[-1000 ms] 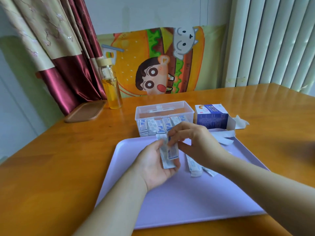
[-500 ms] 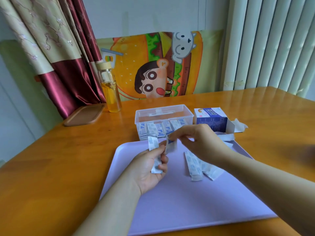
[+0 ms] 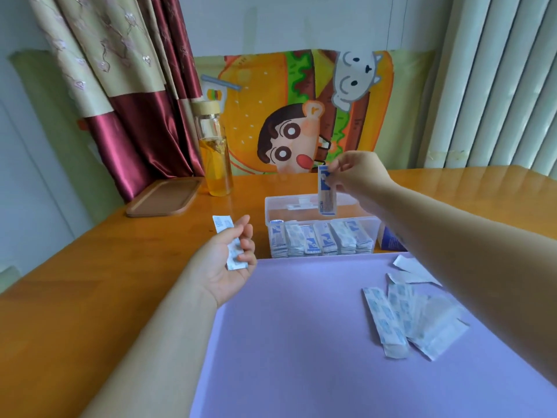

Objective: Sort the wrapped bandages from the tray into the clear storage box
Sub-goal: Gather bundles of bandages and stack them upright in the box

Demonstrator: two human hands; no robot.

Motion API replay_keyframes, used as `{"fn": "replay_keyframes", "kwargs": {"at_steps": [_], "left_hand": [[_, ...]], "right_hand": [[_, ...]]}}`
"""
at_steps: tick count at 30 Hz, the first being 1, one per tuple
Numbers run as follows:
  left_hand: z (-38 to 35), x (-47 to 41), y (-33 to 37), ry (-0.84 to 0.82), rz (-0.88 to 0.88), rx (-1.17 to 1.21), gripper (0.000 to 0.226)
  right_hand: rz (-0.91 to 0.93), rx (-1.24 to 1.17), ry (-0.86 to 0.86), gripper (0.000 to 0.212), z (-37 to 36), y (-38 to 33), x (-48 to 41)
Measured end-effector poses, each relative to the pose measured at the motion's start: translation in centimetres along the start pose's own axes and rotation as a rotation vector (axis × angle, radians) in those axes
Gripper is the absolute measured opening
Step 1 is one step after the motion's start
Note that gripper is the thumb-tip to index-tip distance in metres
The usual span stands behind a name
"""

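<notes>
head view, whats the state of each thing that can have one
right hand, pinching a blue bandage that hangs over the box
left hand, holding a white bandage, fingers loosely curled
box, open, row of bandages standing at its front
bottle, capped, about half full
tray, loose bandages lying at its right
</notes>
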State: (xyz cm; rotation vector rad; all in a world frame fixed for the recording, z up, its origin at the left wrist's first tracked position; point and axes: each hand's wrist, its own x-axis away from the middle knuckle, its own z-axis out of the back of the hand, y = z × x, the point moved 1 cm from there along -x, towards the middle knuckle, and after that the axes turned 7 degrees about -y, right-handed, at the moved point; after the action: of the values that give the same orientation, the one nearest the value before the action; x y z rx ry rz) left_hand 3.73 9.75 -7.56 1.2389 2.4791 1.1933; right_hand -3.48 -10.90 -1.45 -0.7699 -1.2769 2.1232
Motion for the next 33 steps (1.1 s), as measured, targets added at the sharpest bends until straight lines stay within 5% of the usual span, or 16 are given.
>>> {"fn": "replay_keyframes", "kwargs": {"at_steps": [19,24,27,33], "left_hand": [[0.2,-0.1,0.1,-0.061,0.059,-0.015,0.017],[0.3,-0.3,-0.1,-0.065,0.072,-0.006,0.017],[0.3,-0.3,-0.1,-0.073,0.073,-0.011,0.017],[0.3,-0.3,-0.2,-0.067,0.078,-0.008,0.017]], "right_hand": [[-0.422,0.394,-0.29,0.009,-4.2,3.2,-5.2],[-0.381,0.721,-0.415,0.011,-5.0,3.8,-5.0],[-0.353,0.685,-0.468,0.034,-4.9,3.8,-5.4],[-0.271,0.663,-0.466,0.031,-5.0,3.0,-4.8]]}}
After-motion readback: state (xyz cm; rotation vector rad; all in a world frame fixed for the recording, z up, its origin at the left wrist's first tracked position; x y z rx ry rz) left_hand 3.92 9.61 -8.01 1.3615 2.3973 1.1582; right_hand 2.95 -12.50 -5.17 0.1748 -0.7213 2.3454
